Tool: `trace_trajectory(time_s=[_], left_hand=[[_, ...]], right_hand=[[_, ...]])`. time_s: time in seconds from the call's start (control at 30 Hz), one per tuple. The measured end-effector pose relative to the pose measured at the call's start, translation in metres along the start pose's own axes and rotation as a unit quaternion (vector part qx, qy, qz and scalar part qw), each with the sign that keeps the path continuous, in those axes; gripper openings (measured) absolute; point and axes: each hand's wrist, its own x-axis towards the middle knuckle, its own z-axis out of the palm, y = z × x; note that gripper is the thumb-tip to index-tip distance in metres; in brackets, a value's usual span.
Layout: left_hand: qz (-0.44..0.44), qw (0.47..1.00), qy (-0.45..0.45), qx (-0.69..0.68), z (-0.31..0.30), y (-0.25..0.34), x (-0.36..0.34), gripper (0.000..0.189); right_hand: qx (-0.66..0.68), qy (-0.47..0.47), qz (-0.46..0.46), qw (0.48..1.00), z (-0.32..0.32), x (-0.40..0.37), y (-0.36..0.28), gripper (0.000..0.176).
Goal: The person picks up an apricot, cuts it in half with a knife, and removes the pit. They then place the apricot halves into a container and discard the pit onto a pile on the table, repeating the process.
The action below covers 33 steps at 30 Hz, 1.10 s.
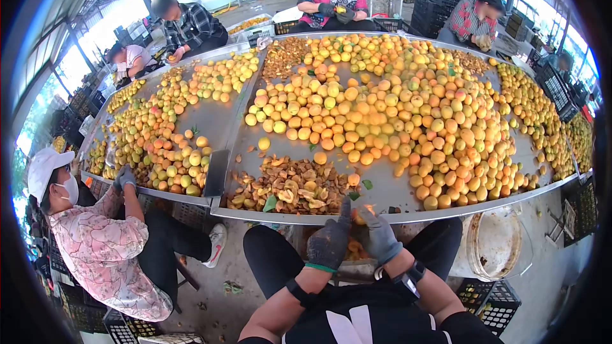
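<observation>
My left hand (pixel 328 240), in a dark knitted glove with a green cuff, is at the near table edge. One finger points up and the others curl in; whether they hold anything is hidden. Close on its right, my right hand (pixel 378 237) in a grey glove is closed around an orange apricot (pixel 359 218), partly covered by the fingers. Just beyond the hands lies a heap of opened apricot pieces (pixel 293 185) on the metal table (pixel 255 150). A single apricot (pixel 354 179) sits at the heap's right side.
Whole apricots (pixel 408 114) spread over most of the table. A raised metal divider (pixel 217 172) stands left. A co-worker (pixel 108 229) sits at my left; others sit across the table. A white bucket (pixel 494 242) and black crates (pixel 489 302) are on the floor to the right.
</observation>
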Motion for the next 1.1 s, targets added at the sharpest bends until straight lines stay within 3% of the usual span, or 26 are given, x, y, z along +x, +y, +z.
trace_trajectory(time_s=[0.07, 0.1, 0.17, 0.23, 0.3, 0.37, 0.43, 0.47, 0.53, 0.6, 0.67, 0.8, 0.87, 0.97, 1.0, 1.03, 1.1], left_hand=[[0.012, 0.999, 0.005, 0.029, -0.007, 0.004, 0.005, 0.066], [0.022, 0.999, 0.000, 0.038, -0.008, 0.004, 0.004, 0.066], [0.034, 0.998, -0.003, 0.047, -0.006, -0.002, 0.007, 0.066], [0.052, 0.984, -0.023, -0.169, -0.001, -0.010, 0.013, 0.065], [0.035, 0.982, -0.048, -0.179, -0.003, -0.010, 0.016, 0.065], [0.015, 0.980, -0.072, -0.187, -0.007, -0.009, 0.022, 0.066], [-0.041, 0.965, -0.166, -0.201, -0.008, -0.009, 0.028, 0.063], [-0.042, 0.965, -0.164, -0.200, -0.006, -0.014, 0.031, 0.063], [-0.059, 0.931, -0.151, -0.327, 0.000, -0.025, 0.039, 0.065], [-0.068, 0.927, -0.186, -0.318, 0.000, -0.031, 0.051, 0.068], [-0.074, 0.921, -0.228, -0.306, 0.007, -0.039, 0.057, 0.071], [-0.103, 0.923, -0.200, -0.312, 0.018, -0.063, 0.058, 0.077], [-0.108, 0.920, -0.193, -0.322, 0.003, -0.066, 0.055, 0.079], [-0.197, 0.840, -0.246, -0.442, -0.034, -0.057, 0.049, 0.066], [-0.216, 0.800, -0.218, -0.516, -0.035, -0.054, 0.044, 0.058], [-0.216, 0.800, -0.221, -0.514, -0.039, -0.052, 0.041, 0.058], [-0.207, 0.695, -0.226, -0.650, -0.053, -0.048, 0.034, 0.054]], right_hand=[[0.114, 0.051, 0.105, 0.987, 0.011, 0.000, -0.011, 0.023], [0.115, 0.055, 0.105, 0.986, 0.013, -0.003, -0.016, 0.023], [0.061, 0.041, 0.085, 0.994, 0.016, -0.004, -0.024, 0.024], [0.000, 0.046, 0.053, 0.998, 0.013, -0.002, -0.020, 0.026], [-0.061, 0.049, 0.023, 0.997, 0.006, 0.002, -0.012, 0.028], [-0.104, 0.038, -0.064, 0.992, 0.001, 0.007, -0.004, 0.026], [-0.076, 0.038, -0.043, 0.995, -0.002, 0.008, -0.002, 0.025], [-0.048, 0.039, -0.023, 0.998, -0.002, 0.010, -0.002, 0.024], [-0.044, 0.026, -0.030, 0.998, 0.003, 0.010, -0.001, 0.025], [-0.041, 0.015, -0.037, 0.998, 0.004, 0.013, -0.002, 0.026], [0.146, -0.019, -0.016, 0.989, -0.001, 0.021, 0.004, 0.033], [0.251, -0.024, -0.003, 0.968, -0.040, 0.024, 0.014, 0.041], [0.372, -0.054, 0.096, 0.922, -0.040, 0.018, -0.009, 0.043], [0.356, -0.125, 0.083, 0.923, -0.027, 0.005, -0.041, 0.040], [0.357, -0.122, 0.082, 0.922, -0.033, 0.006, -0.039, 0.040], [0.321, -0.100, 0.108, 0.935, -0.041, 0.007, -0.035, 0.039], [0.287, -0.077, 0.135, 0.945, -0.042, 0.004, -0.033, 0.039]])
